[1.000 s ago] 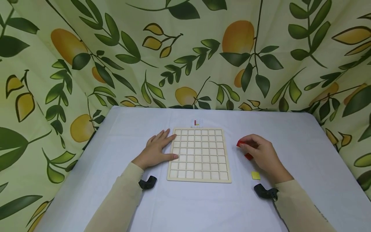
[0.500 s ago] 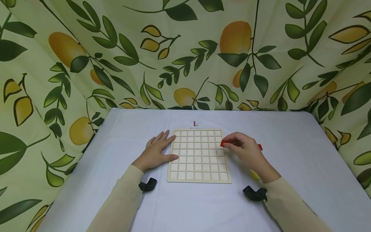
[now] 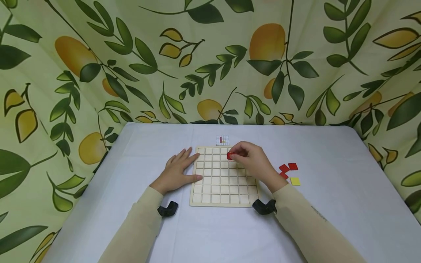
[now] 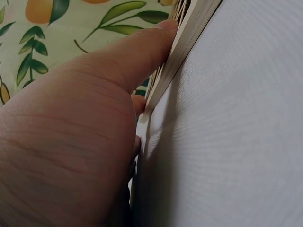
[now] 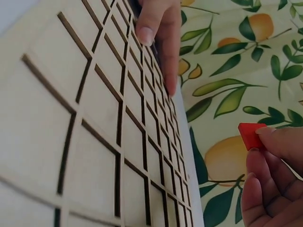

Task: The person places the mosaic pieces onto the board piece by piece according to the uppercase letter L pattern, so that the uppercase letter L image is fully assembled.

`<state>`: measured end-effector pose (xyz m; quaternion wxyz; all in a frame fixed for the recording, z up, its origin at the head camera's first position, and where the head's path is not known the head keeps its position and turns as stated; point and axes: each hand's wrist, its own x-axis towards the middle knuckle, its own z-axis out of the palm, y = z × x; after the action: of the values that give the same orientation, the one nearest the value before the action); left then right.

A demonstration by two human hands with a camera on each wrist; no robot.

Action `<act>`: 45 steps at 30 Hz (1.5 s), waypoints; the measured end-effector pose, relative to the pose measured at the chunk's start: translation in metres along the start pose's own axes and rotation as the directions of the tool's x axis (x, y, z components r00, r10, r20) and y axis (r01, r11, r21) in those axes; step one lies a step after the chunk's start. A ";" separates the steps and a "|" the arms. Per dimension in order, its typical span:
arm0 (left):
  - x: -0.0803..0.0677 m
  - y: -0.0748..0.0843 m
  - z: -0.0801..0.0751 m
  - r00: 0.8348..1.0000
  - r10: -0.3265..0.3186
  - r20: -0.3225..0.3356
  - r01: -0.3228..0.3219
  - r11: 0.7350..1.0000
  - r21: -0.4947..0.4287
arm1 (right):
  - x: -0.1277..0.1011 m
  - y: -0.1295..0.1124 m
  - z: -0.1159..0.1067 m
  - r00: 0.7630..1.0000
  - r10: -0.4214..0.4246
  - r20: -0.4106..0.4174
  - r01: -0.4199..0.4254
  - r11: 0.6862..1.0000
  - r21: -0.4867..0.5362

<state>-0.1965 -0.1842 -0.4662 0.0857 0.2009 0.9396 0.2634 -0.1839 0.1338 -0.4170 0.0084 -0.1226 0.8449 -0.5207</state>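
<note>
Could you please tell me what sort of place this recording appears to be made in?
Probably a small staged tabletop booth rather than a lived-in room: a white-covered table closed in by a lemon-print curtain, with only a wooden grid board, some loose coloured tiles and a small pattern card.

Head view is bright and evenly lit, soft light from overhead, no hard glare on the table (image 3: 329, 204). Only faint shadows under the hands and along the lower edge of the board (image 3: 227, 203). Everything's pretty sharp, with a bit of wide-angle bending toward the frame edges. Left wrist view is much dimmer: the left hand (image 4: 71, 142) fills the left side, soft and shadowed. Right wrist view has the near board blurry at lower left and the fingers (image 5: 272, 189) at lower right soft.
</note>
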 end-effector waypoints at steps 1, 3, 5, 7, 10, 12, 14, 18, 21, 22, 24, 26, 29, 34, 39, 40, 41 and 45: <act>0.000 0.000 0.000 1.000 -0.002 0.001 0.002 1.000 0.001 | 0.004 0.000 0.003 1.000 0.006 0.004 -0.006 1.000 -0.003; 0.000 0.001 0.000 1.000 -0.005 0.004 0.005 1.000 0.005 | 0.011 0.001 0.009 1.000 0.023 0.017 -0.023 1.000 -0.001; 0.000 0.001 0.000 1.000 -0.005 0.005 0.005 1.000 0.008 | 0.017 0.002 0.014 0.999 0.037 0.031 -0.036 0.999 -0.011; 0.000 0.002 0.000 1.000 -0.004 0.007 0.004 1.000 0.007 | 0.022 0.003 0.020 0.998 0.053 0.044 -0.052 0.998 -0.022; 0.000 0.002 -0.001 1.000 -0.001 0.007 0.001 1.000 0.004 | 0.029 0.007 0.029 0.996 0.065 0.061 -0.062 0.997 -0.050; 0.000 0.003 -0.001 1.000 -0.002 0.005 0.002 1.000 0.005 | 0.032 0.010 0.035 0.995 0.066 0.075 -0.060 0.995 -0.076; 0.000 0.003 -0.001 1.000 -0.002 0.003 0.002 1.000 0.009 | 0.036 0.013 0.041 0.995 0.065 0.080 -0.056 0.993 -0.102; 0.000 0.003 -0.002 1.000 0.001 0.002 -0.001 1.000 0.008 | 0.040 0.014 0.048 0.995 0.067 0.069 -0.057 0.988 -0.141; 0.001 0.003 -0.003 1.000 0.006 0.002 -0.006 1.000 0.008 | 0.043 0.011 0.049 0.995 0.068 0.072 -0.055 0.984 -0.172; 0.001 0.002 -0.003 1.000 0.009 0.001 -0.009 1.000 0.010 | 0.044 0.010 0.050 0.995 0.066 0.077 -0.050 0.981 -0.185; 0.001 0.002 -0.003 1.000 0.012 0.002 -0.012 1.000 0.009 | 0.045 0.009 0.050 0.995 0.062 0.084 -0.043 0.978 -0.204; 0.001 0.002 -0.003 1.000 0.012 0.001 -0.012 1.000 0.009 | 0.045 0.010 0.051 0.995 0.061 0.084 -0.042 0.977 -0.210; 0.001 0.002 -0.003 1.000 0.009 0.001 -0.009 1.000 0.006 | 0.045 0.010 0.051 0.995 0.063 0.079 -0.046 0.980 -0.193; 0.000 0.002 -0.002 1.000 0.006 0.000 -0.006 1.000 0.006 | 0.043 0.012 0.049 0.994 0.068 0.084 -0.057 0.990 -0.132; 0.000 0.002 -0.001 1.000 -0.002 0.000 0.002 1.000 0.006 | 0.038 0.012 0.040 0.992 0.086 0.094 -0.081 0.995 -0.057; 0.000 0.002 -0.001 1.000 -0.003 0.000 0.003 1.000 0.006 | 0.037 0.012 0.037 0.991 0.089 0.098 -0.085 0.996 -0.038; 0.000 0.002 0.000 1.000 -0.004 0.001 0.004 1.000 0.005 | 0.035 0.011 0.034 0.990 0.093 0.103 -0.092 0.996 -0.012; 0.000 0.002 0.000 1.000 -0.011 -0.001 0.011 1.000 -0.001 | 0.030 0.007 0.021 0.986 0.094 0.137 -0.108 0.989 0.098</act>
<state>-0.1958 -0.1829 -0.4650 0.0866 0.1956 0.9406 0.2637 -0.2119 0.1122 -0.4293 0.0970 -0.1133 0.8191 -0.5539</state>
